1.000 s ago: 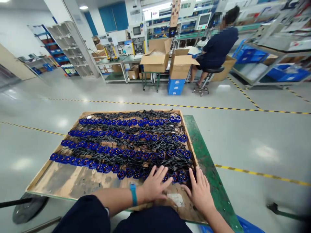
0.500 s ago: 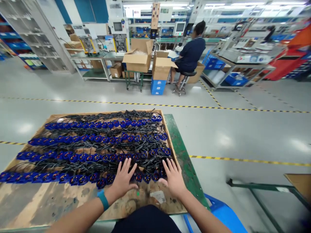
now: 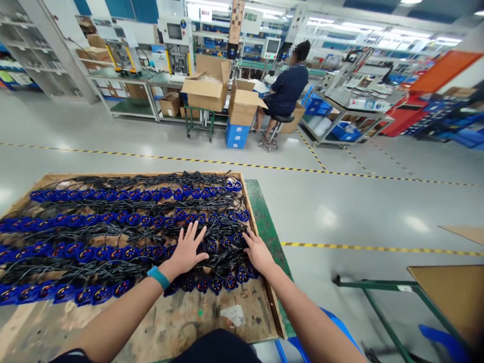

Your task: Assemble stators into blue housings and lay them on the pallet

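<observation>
A shallow wooden tray (image 3: 260, 301) holds rows of round blue parts (image 3: 102, 293) with coloured wires inside, and bundled black cables (image 3: 219, 262) lie between the rows. My left hand (image 3: 186, 252), with a teal band at the wrist, rests over the cables near the third row, fingers spread and holding nothing. Near the tray's right wall, my right hand (image 3: 259, 252) lies over the cable ends and blue parts. Its fingers are stretched forward, apart from one another, with nothing seen in them. Parts beneath both hands are hidden.
The tray sits on a green table (image 3: 260, 201). A green-framed cart (image 3: 393, 287) stands to the right, with a blue stool or bin below. Across the taped floor, a person (image 3: 289, 83) sits on a stool beside open cardboard boxes (image 3: 204, 89).
Both hands have moved forward over the tray, from the nearest row toward the third row. The view has turned slightly right, so the tray appears farther left.
</observation>
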{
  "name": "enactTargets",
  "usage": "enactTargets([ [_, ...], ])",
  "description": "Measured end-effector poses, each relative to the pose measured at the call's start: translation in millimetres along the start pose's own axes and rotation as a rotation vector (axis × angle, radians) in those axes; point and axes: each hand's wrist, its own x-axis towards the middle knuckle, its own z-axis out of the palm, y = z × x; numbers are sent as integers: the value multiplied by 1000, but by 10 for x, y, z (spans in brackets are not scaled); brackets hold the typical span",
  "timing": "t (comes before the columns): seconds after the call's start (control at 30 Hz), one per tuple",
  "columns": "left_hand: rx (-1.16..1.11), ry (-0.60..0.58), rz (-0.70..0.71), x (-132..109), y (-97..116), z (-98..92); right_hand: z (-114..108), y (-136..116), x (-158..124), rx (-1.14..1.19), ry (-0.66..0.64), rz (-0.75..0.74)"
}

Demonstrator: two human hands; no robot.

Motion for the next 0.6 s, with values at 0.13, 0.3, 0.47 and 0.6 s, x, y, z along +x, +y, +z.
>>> enactTargets([
  [0.13, 59, 104, -57, 162, -305, -50, -38, 44, 145, 17, 140, 61],
  [0.3, 54, 63, 67, 479, -727, -118, -26, 76, 745, -130, 82, 114],
  [0.47, 100, 80, 146, 692, -885, -90, 71, 176, 1132, -156, -23, 103],
  [0.6, 117, 78, 225, 834, -870, -57, 95, 228, 1209, -217, -7, 36],
])
